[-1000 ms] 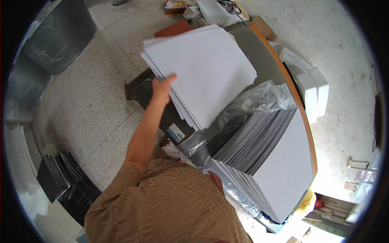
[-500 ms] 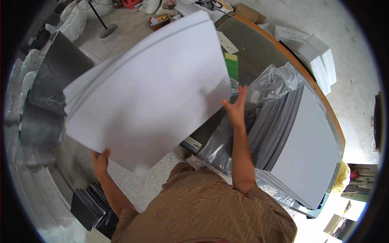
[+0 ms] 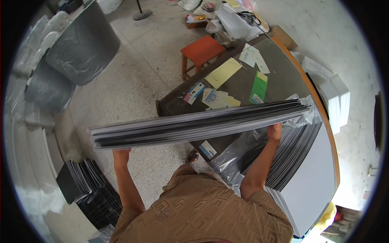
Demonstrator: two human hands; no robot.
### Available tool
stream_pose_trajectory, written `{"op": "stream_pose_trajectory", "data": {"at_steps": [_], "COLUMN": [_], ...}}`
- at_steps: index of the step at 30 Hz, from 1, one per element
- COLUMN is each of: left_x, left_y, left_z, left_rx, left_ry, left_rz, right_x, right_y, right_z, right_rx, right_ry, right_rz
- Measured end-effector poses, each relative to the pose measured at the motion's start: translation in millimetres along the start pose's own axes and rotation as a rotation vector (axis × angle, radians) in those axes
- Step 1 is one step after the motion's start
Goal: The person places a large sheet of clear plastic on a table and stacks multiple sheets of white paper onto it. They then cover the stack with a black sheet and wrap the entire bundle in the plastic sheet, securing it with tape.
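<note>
A thick stack of large grey, white and black sheets [image 3: 194,126] spans the space before me, its layered edges facing me. At the stack's left part, my left hand [image 3: 121,156] grips it from below, most of the fingers hidden by the sheets. My right hand [image 3: 274,131] holds the lower edge near the right end, its fingers partly covered. Beneath my right forearm, a second pile of sheets [image 3: 296,156] leans on the table in clear plastic wrap [image 3: 229,160]. The stack is lifted off this pile and crosses over the table's left part.
On the dark table [image 3: 227,91] lie a yellow pad [image 3: 223,73], a green card [image 3: 259,86] and several paper slips. An orange stool [image 3: 202,50] stands beyond its left edge. Wrapped grey rolls [image 3: 85,44] stand at the far left; black sheets [image 3: 83,178] fill a crate [image 3: 99,206] at lower left.
The stack has tipped from showing its broad white face to showing its edges. My right hand, earlier open beside it, now grips its right end. More of the table and the stool show.
</note>
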State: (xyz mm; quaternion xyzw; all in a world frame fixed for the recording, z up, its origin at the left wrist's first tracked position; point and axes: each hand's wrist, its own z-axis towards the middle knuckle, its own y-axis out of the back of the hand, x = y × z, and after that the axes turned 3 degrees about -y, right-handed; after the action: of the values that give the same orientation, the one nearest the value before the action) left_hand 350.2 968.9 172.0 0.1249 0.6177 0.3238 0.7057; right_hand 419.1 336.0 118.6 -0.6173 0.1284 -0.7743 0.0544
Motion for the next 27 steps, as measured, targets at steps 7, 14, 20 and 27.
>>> {"op": "stream_pose_trajectory", "data": {"at_steps": [7, 14, 20, 27], "left_x": [-32, -26, 17, -68], "left_y": [7, -4, -8, 27], "left_z": [34, 48, 55, 75], "left_rx": [0.137, 0.005, 0.068, -0.229], "left_ry": [-0.022, 0.044, -0.032, -0.378], "left_rz": [-0.445, -0.362, -0.373, -0.597], "right_x": [59, 221, 221, 194], "right_y": [-64, -190, -270, -243], "right_z": [22, 5, 0, 26], "right_rx": [-0.035, -0.786, 0.023, 0.153], "right_ry": [0.082, 0.627, 0.486, 0.175], "right_rz": [0.222, -1.264, -1.75, -1.575]}}
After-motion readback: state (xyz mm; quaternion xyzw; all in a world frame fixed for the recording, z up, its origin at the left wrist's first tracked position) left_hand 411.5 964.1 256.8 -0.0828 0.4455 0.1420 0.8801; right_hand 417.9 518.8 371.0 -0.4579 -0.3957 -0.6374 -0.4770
